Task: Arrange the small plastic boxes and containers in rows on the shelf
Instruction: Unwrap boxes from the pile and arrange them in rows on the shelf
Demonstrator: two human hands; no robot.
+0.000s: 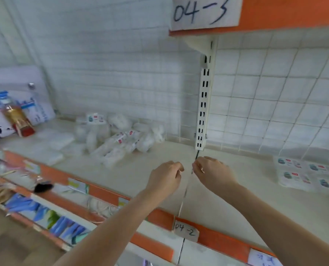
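Observation:
A loose heap of small clear plastic boxes and bagged containers (119, 135) lies at the back of the cream shelf (159, 189), left of centre. Several flat labelled boxes (309, 173) sit side by side in rows at the right. My left hand (166, 176) and my right hand (211, 171) hover close together over the middle of the shelf, near the seam between two shelf boards. Both have loosely curled fingers and I see nothing held in either. The heap is about a hand's length to the left of my left hand.
An amber bottle (18, 120) and printed packs (35, 108) stand at the far left. A slotted upright (203, 104) rises behind my hands. A wire grid backs the shelf. The upper shelf edge (275, 14) carries a label 04-3. A lower shelf (44, 208) holds mixed goods.

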